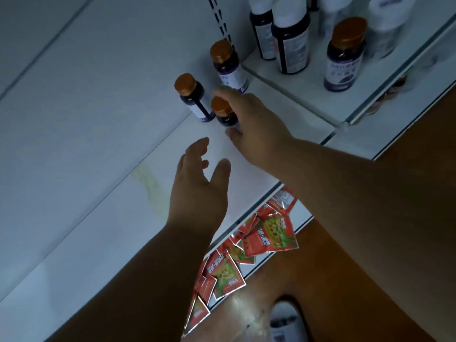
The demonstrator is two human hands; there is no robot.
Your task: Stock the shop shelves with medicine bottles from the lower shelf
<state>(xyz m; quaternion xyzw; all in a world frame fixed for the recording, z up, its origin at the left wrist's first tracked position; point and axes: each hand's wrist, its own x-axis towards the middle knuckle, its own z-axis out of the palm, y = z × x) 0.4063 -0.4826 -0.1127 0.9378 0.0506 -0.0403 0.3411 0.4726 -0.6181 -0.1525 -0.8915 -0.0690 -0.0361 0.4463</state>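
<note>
Three dark medicine bottles with brown caps stand on the white shelf: one at the back, one to the left and one in front. My right hand reaches to the front bottle, with straight fingers above its cap and the thumb below its base; the palm hides the bottle's right side. My left hand hovers over the shelf nearer to me, fingers spread and holding nothing.
The neighbouring shelf on the right carries white-capped bottles and a larger brown-capped bottle. Red sachets lie on the lower shelf below the edge. A white-capped bottle shows near the brown floor.
</note>
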